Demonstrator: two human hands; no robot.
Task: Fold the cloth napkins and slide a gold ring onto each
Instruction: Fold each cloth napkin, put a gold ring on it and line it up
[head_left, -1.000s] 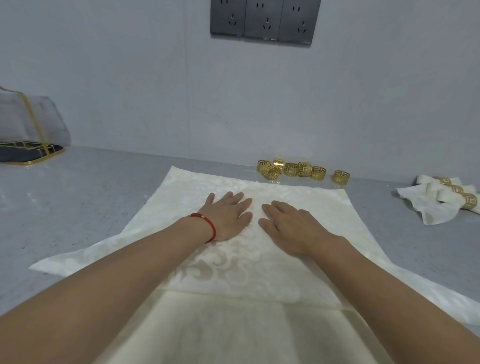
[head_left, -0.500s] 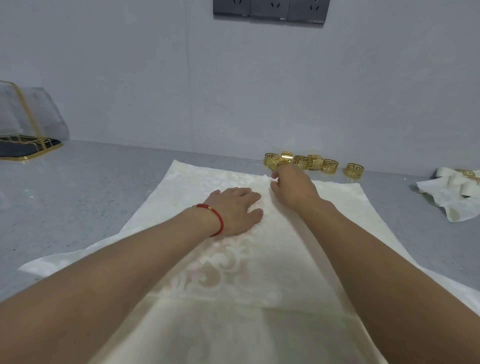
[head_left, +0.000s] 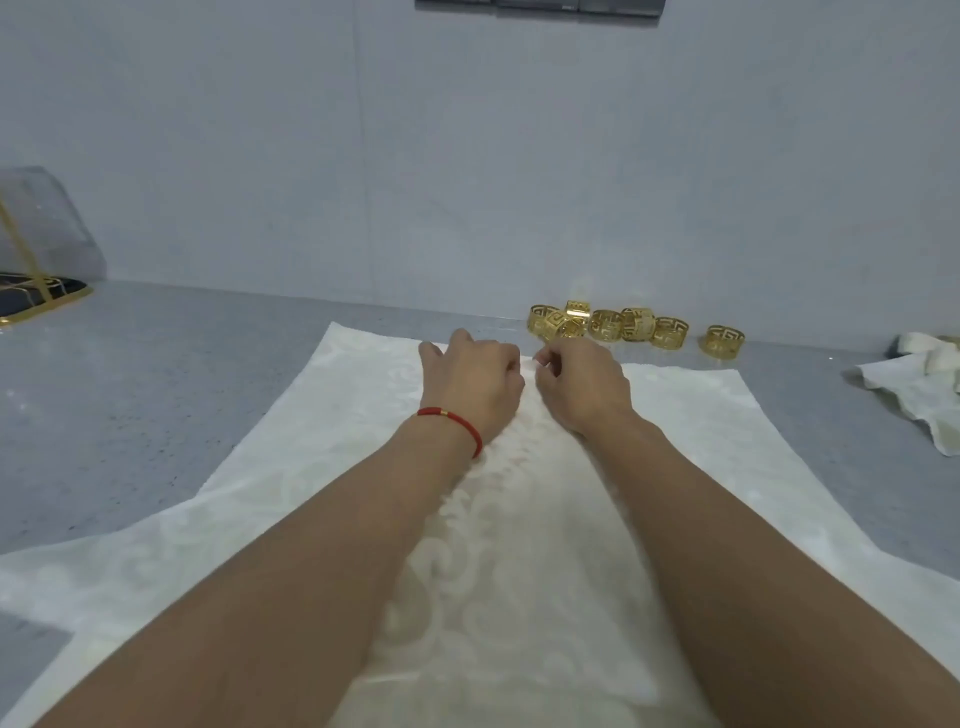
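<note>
Both hands meet at the far edge of the cream napkin (head_left: 322, 467): the left hand (head_left: 475, 387) and the right hand (head_left: 584, 387), fingers curled, pinch that edge side by side. Spread flat on the grey table (head_left: 156, 374), the napkin runs back under both forearms. Just beyond the right hand lie the gold rings (head_left: 623, 325); farther right are ringed napkins (head_left: 919, 379).

I'm seeing the cream damask cloth napkin (head_left: 322, 467) lying on the grey stone counter (head_left: 156, 374), both hands at its far edge, pierced gold metal rings (head_left: 608, 325) sitting just behind.
</note>
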